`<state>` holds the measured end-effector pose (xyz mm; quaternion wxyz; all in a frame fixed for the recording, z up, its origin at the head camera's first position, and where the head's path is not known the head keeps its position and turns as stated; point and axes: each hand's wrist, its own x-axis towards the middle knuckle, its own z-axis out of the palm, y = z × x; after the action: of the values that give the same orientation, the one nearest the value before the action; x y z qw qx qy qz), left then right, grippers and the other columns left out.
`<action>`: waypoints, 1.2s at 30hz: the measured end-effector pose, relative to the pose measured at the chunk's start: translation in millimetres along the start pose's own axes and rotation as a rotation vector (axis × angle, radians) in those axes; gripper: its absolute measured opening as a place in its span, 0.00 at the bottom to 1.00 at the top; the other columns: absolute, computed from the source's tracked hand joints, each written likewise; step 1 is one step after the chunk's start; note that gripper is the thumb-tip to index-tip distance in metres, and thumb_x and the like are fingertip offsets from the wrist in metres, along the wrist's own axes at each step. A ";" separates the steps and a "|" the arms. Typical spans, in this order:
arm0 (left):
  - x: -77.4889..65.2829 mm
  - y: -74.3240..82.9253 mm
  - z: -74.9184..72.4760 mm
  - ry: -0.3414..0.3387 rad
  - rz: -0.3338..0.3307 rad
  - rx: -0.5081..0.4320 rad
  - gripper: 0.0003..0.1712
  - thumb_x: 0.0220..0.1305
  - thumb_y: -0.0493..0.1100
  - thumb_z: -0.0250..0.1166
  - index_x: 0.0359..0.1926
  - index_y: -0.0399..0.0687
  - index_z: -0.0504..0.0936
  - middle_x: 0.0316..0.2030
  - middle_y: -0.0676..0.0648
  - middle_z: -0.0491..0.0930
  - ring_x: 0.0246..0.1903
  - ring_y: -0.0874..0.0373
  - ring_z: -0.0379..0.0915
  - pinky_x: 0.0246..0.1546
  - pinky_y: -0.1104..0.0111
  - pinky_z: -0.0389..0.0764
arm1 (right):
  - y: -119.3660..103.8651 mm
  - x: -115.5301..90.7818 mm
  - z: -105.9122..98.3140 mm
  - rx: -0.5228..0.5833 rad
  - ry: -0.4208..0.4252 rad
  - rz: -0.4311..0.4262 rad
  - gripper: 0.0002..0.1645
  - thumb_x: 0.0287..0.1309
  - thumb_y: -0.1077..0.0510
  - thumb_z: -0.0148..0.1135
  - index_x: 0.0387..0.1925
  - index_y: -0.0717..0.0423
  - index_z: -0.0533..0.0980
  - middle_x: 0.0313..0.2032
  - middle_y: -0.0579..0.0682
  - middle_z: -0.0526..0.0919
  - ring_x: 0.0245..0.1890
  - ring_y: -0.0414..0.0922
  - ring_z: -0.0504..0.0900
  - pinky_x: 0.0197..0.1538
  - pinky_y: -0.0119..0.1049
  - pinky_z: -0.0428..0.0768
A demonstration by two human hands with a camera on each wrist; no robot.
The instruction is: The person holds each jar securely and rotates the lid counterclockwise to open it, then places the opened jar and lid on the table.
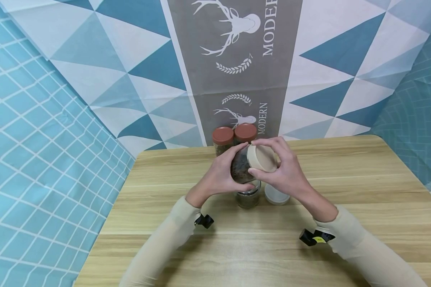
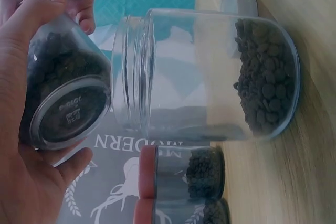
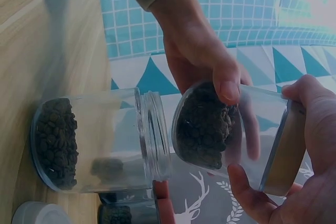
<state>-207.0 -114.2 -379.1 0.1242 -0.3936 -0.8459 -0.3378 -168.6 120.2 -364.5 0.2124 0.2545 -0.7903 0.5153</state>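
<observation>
A person's left hand (image 1: 219, 172) grasps a tilted glass jar (image 1: 240, 165) of dark pieces, fingers curled round it; the right hand (image 1: 288, 171) grips its beige lid (image 1: 265, 158). The held jar is above an open jar (image 1: 248, 200), left of a white lid (image 1: 277, 196).

Held jar (image 1: 240, 165) glossy glass; lid (image 1: 263, 158) matt, plastic-looking. Open jar (image 2: 191, 74) smooth glass. Table (image 1: 244, 251) wood-grained, faintly glossy. Sleeves (image 1: 165, 243) cloth.

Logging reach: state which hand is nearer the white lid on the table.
Right: the right hand is above the white lid; the left hand is farther, to its left.
</observation>
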 end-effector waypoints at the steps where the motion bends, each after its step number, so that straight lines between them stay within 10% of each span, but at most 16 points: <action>1: 0.6 0.4 0.8 0.004 -0.001 -0.002 0.69 0.46 0.53 0.93 0.84 0.40 0.66 0.74 0.40 0.80 0.70 0.47 0.82 0.71 0.51 0.86 | 0.0 0.1 0.3 0.000 -0.001 -0.002 0.39 0.52 0.63 0.86 0.68 0.52 0.84 0.60 0.56 0.82 0.59 0.36 0.74 0.53 0.39 0.80; 36: -0.2 0.1 6.7 0.124 0.008 0.019 0.58 0.46 0.49 0.91 0.75 0.36 0.75 0.64 0.38 0.85 0.62 0.44 0.85 0.65 0.50 0.89 | -9.0 4.8 -14.1 -0.054 -0.187 0.075 0.53 0.59 0.59 0.85 0.83 0.44 0.71 0.67 0.60 0.75 0.62 0.54 0.79 0.49 0.49 0.93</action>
<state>-206.4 -109.8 -384.0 0.1815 -0.3744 -0.8382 -0.3527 -165.7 129.3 -349.9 0.1251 0.2660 -0.8291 0.4755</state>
